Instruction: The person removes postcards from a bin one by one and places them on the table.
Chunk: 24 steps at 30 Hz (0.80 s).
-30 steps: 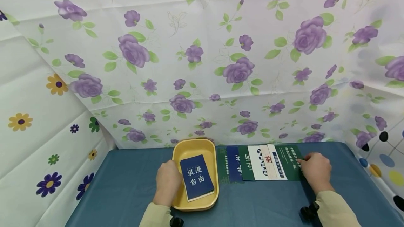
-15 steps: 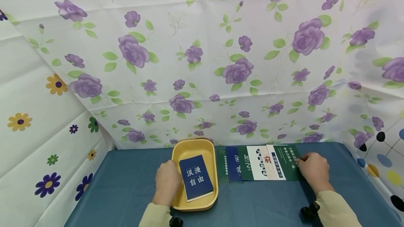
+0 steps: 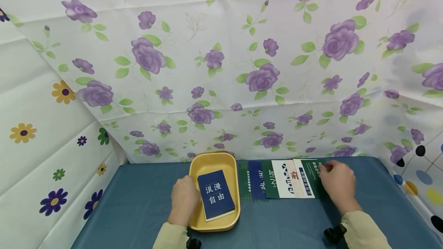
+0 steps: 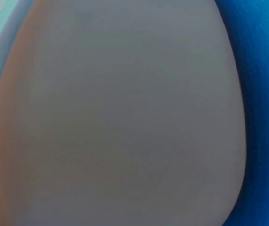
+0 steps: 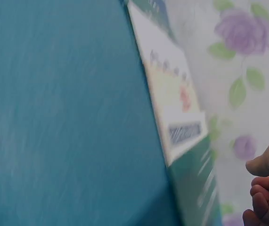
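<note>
Yellow tray (image 3: 214, 161): set on the bench (image 3: 138, 203), left of the booklet row; its raised wall presumably serves to confine the contents.
Blue booklet (image 3: 216, 195): laid inside the tray, turned askew, title facing the person; a pale edge shows beneath, and whether this belongs to a second booklet cannot be told.
Left hand (image 3: 184, 200): fingers curled over the tray's left side, which appears to be gripped, probably so that the tray is steadied; the fingertips are hidden, and the left wrist view is filled by a blurred surface.
Booklet row (image 3: 272, 181): laid flat near the bench's far edge, right of the tray, titles turned sideways; covers are overlapped, probably so that a strip of each is exposed. The exact count cannot be told.
Green cover (image 3: 311, 172): located at the row's right end, partly hidden by the right hand.
Right hand (image 3: 338, 183): poised at that end, fingers loosely bent; in the right wrist view the thumb is parted from the fingers and nothing is seen held. Contact with the cover cannot be confirmed.
Floral sheet (image 3: 225, 76): hung behind the bench, presumably as a backdrop.
</note>
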Each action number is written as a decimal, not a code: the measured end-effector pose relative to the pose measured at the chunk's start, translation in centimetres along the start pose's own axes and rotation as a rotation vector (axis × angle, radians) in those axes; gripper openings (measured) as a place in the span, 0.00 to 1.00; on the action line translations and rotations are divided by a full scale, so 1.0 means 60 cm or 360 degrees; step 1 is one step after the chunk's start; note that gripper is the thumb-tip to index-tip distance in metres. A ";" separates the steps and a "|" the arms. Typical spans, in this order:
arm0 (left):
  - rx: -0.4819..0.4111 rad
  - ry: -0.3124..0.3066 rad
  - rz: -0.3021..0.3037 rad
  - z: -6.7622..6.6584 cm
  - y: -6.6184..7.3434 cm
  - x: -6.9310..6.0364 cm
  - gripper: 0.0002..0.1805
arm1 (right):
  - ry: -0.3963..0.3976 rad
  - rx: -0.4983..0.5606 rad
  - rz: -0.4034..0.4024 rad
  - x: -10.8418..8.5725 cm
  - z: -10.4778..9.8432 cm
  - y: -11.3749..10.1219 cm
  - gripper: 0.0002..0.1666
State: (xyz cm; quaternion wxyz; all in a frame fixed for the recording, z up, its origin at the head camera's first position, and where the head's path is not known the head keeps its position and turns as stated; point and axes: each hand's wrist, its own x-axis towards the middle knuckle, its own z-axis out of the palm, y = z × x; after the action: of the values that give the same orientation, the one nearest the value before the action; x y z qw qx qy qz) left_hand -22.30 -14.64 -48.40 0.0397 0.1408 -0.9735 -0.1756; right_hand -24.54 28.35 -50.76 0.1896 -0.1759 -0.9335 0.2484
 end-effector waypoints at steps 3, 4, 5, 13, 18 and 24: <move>-0.0006 0.0007 0.0009 -0.001 0.000 -0.001 0.08 | 0.0037 0.0044 -0.0094 -0.004 -0.005 -0.032 0.19; -0.0008 0.0006 0.0013 -0.002 0.000 -0.001 0.08 | 0.0047 0.0059 -0.0131 -0.006 -0.006 -0.043 0.18; -0.0009 0.0004 0.0014 -0.002 0.000 -0.001 0.08 | 0.0052 0.0072 -0.0164 -0.008 -0.006 -0.054 0.18; 0.0002 -0.0049 -0.0018 -0.006 0.004 0.001 0.10 | -0.0021 0.0161 -0.0330 -0.040 -0.002 -0.141 0.18; 0.0002 -0.0055 -0.0030 -0.007 0.004 0.001 0.09 | -0.0161 0.0186 -0.0425 -0.066 0.001 -0.196 0.21; 0.0007 -0.0048 -0.0019 -0.003 0.003 0.002 0.07 | -0.0312 0.0173 -0.0453 -0.089 0.014 -0.256 0.25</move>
State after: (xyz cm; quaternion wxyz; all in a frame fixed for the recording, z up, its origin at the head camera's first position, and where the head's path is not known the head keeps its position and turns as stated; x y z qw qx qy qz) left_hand -22.42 -14.57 -48.19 0.0236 0.1440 -0.9735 -0.1760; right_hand -23.89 13.24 -44.67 0.1402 -0.0064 -0.9482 0.2850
